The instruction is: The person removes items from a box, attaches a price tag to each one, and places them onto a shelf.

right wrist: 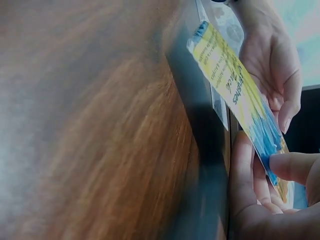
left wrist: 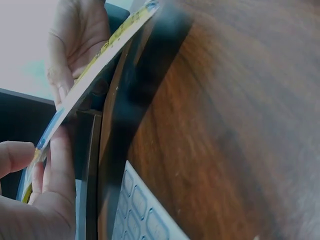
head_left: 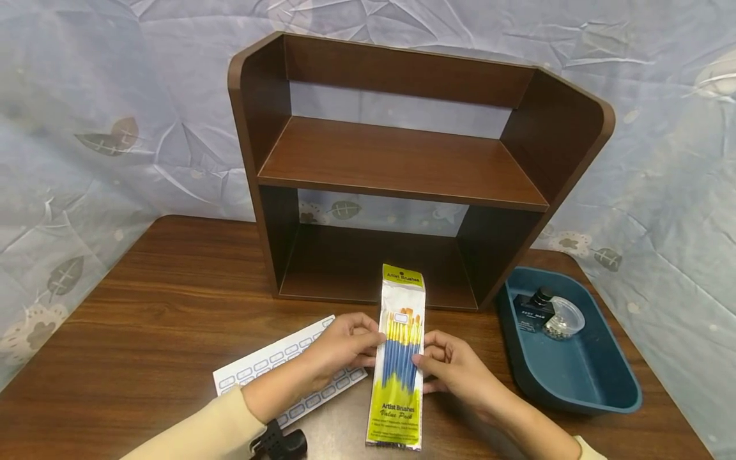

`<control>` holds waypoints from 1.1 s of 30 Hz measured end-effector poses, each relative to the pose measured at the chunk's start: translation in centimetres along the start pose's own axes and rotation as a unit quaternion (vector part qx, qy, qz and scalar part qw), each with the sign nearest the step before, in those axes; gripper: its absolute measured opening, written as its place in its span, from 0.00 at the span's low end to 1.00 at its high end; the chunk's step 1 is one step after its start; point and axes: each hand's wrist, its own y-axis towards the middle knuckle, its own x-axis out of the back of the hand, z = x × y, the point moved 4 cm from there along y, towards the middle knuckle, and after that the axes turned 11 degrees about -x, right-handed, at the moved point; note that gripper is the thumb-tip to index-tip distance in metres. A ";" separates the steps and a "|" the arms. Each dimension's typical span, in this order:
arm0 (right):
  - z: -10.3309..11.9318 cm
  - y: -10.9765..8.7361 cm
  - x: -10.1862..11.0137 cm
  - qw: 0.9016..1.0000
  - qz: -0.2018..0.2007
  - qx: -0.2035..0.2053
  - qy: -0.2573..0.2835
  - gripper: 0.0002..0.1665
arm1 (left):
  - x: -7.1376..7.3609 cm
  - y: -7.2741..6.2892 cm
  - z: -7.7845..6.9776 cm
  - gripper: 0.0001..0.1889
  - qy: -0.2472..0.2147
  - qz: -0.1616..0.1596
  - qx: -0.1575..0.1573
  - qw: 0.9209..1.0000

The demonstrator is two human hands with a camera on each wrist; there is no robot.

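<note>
A flat pack of artist brushes (head_left: 397,396), with blue handles and a yellow-green label, is held above the table in front of the shelf. My left hand (head_left: 345,348) pinches its left edge, thumb on the front and fingers behind. On the opposite edge my right hand (head_left: 454,367) grips it the same way, as the right wrist view shows with the thumb pressed on the pack (right wrist: 250,110). A small white label with a dark border (head_left: 400,318) lies on the pack's front. Beneath my left forearm is a white sheet of bordered labels (head_left: 287,358), partly hidden.
A brown two-tier shelf (head_left: 402,163) stands at the back of the wooden table (head_left: 144,332). To the right sits a blue bin (head_left: 586,377) with a black box (head_left: 531,313), a dark-capped bottle and a clear round container (head_left: 565,317) in it. Patterned cloth hangs behind.
</note>
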 end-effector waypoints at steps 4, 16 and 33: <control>0.6 0.5 -0.2 1.000 -0.018 0.002 -0.008 0.24 | 0.5 0.1 -0.4 0.11 0.013 -0.006 -0.008 1.000; 5.0 2.9 -0.4 0.995 -0.080 0.040 -0.042 0.22 | 2.6 1.0 -2.3 0.20 0.029 -0.041 -0.039 0.998; 9.3 10.3 -1.4 0.986 -0.141 0.052 -0.066 0.26 | 7.6 5.6 -4.0 0.26 0.089 -0.106 -0.046 0.989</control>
